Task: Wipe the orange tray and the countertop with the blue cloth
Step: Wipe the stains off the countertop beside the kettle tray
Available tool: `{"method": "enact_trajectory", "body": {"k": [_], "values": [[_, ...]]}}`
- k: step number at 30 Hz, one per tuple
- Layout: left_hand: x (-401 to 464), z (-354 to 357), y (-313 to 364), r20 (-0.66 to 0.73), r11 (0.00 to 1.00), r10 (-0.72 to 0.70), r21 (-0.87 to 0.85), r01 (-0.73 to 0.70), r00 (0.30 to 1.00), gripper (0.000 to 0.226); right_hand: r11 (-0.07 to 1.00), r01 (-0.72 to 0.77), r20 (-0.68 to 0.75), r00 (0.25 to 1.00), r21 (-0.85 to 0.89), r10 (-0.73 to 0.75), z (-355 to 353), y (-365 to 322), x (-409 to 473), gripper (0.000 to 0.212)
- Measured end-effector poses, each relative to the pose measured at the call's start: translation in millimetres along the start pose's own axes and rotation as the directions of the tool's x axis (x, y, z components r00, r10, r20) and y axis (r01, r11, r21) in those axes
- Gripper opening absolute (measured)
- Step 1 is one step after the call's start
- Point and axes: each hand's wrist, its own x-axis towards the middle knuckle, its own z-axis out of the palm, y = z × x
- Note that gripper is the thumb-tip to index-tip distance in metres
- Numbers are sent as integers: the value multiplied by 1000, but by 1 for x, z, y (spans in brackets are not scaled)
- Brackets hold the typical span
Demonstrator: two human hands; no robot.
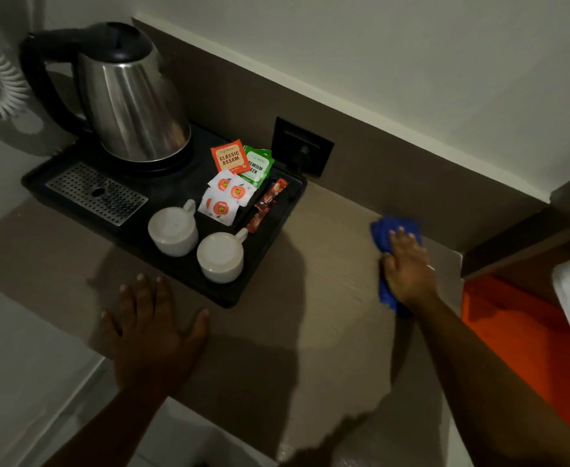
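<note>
Right hand lies flat, fingers spread, palm pressing the crumpled bright-blue cloth onto the beige wood-grain countertop; it is not pinching, just holding it down. The cloth is well right of the black plastic kettle tray, near the brown backsplash, with part bunched ahead of the fingertips and part trailing under the wrist. Left hand is spread and empty, palm down on the countertop just in front of the black tray, probably bracing. The cloth looks soft, light and floppy, so it will bunch and slide under uneven load; flat palm pressure over its middle is the right hold, and I'd gather the trailing tail under the hand so it doesn't drag. The flat orange tray sits lower, right of the black tray and past the counter edge, partly hidden by the forearm and by something white I can't identify. It looks rigid and smooth, likely slippery when wiped, so steady it by the rim.
</note>
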Motion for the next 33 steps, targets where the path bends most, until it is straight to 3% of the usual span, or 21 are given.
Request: {"method": "enact_trajectory", "body": {"k": [5, 10, 12, 14, 15, 17, 19, 21, 23, 24, 26, 29, 31, 33], "values": [[3, 3, -2, -1, 1000, 6, -18, -6, 1000, 99, 928, -371, -133, 921, -12, 366, -4, 31, -36, 54], [1, 7, -5, -41, 999, 30, -12, -30, 999, 96, 819, -571, -128, 810, 50, 573, 14, -44, -46, 60], [1, 7, -6, -46, 999, 39, -7, -39, 998, 96, 905, -424, -116, 898, 30, 424, 30, -92, -54, 59], [0, 6, -5, -51, 999, 40, -7, -40, 998, 96, 992, -122, -92, 988, 20, 123, 49, -137, -73, 58], [-1, 5, -3, -53, 999, 42, -11, -43, 998, 96, 998, 55, -60, 997, 9, -54, 55, -149, -89, 59], [-3, 3, -3, -64, 998, 56, -24, -58, 996, 95, 904, 425, 87, 903, -44, -421, 52, -141, -128, 60], [-2, 1, -6, -63, 997, 79, -18, -80, 995, 94, 799, 600, 176, 791, -35, -586, 39, -91, -149, 62], [1, -1, -12, -45, 993, 119, 2, -119, 992, 94, 883, 469, 134, 875, -5, -464, 22, -37, -156, 60], [3, -3, -19, -47, 987, 158, 13, -157, 986, 94, 985, 169, 56, 984, 26, -170, 12, -11, -156, 56], [4, -3, -21, -52, 985, 169, 18, -169, 984, 93, 999, 39, 18, 999, 32, -40, 15, -10, -153, 55], [4, -3, -22, -60, 984, 177, 27, -176, 982, 91, 984, -177, -54, 982, 33, 178, 28, -27, -142, 55], [3, -1, -21, -66, 983, 183, 28, -181, 981, 89, 865, -498, -103, 859, 60, 501, 42, -80, -121, 60], [4, 0, -20, -66, 981, 192, 45, -190, 979, 89, 826, -557, -77, 823, 84, 563, 47, -123, -113, 63], [4, 2, -19, -67, 978, 204, 56, -200, 977, 87, 909, -414, -69, 906, 50, 417, 60, -167, -118, 64]]}}
